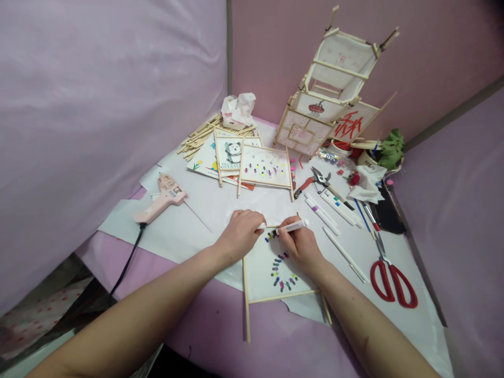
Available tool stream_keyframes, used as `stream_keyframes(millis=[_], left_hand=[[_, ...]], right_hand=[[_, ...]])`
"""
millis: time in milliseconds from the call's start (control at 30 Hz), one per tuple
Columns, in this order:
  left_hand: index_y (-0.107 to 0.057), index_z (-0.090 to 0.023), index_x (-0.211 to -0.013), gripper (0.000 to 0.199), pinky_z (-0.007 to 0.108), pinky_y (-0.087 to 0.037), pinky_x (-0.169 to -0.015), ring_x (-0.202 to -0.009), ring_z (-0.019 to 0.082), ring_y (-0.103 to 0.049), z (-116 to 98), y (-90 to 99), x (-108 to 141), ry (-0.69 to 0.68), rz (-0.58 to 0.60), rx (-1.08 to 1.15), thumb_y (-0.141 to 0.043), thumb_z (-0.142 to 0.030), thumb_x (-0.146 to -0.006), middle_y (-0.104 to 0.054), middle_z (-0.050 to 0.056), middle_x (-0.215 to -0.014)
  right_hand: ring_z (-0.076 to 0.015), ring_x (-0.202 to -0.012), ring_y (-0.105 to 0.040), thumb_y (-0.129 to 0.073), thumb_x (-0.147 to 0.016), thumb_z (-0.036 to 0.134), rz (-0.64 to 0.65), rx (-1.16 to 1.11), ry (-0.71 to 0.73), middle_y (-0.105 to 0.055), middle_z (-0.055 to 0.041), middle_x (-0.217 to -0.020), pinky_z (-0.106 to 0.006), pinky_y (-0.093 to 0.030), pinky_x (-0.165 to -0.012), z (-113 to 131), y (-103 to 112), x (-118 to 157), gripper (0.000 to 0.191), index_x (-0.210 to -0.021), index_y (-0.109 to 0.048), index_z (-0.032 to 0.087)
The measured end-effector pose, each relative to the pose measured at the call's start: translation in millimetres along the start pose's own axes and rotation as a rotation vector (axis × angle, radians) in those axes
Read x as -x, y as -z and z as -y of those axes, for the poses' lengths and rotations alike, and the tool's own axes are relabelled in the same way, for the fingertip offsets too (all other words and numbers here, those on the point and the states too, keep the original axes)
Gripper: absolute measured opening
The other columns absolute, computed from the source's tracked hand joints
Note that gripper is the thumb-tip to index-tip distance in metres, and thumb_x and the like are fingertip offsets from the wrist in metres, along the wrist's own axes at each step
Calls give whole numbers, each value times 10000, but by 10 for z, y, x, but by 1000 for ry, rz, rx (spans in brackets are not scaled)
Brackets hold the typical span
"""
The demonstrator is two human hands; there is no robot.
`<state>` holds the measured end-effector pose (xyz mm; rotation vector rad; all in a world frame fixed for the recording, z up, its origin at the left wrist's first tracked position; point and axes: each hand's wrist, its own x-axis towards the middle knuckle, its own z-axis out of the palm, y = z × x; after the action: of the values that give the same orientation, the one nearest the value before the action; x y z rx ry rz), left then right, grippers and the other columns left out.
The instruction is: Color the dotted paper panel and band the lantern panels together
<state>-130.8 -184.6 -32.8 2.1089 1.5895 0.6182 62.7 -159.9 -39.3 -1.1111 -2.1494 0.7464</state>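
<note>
My right hand (301,244) grips a white marker pen (293,227), its dark tip pointing left and down at a framed white panel (260,286). Small coloured marks form a ring on the panel, with more marks near its top edge by the tip. Thin wooden sticks frame the sheet, which lies at the table's near side. At the panel's top left corner, my left hand (244,231) is closed, a small white piece like a marker cap (261,226) sticking out of its fingers. Whether the tip touches the sheet I cannot tell.
A pink glue gun (163,202) with a black cord lies left. Several white markers (340,249), red-handled scissors (388,278) and pruning shears (315,181) lie right. Behind are another framed panel (265,167), wooden sticks (199,137) and a tall stick-built lantern (323,105).
</note>
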Motion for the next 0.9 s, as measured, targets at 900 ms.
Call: stream_keyframes(millis=[900], left_hand=[[-597, -194, -882, 121, 383, -351, -890, -917, 195, -564, 21, -26, -3, -28, -15, 10, -545, -95, -836, -662, 0, -891]], right_hand=[[-124, -540, -468, -513, -903, 321, 72, -161, -42, -519, 20, -659, -244, -370, -516, 5, -13, 26, 120, -874, -525, 205]])
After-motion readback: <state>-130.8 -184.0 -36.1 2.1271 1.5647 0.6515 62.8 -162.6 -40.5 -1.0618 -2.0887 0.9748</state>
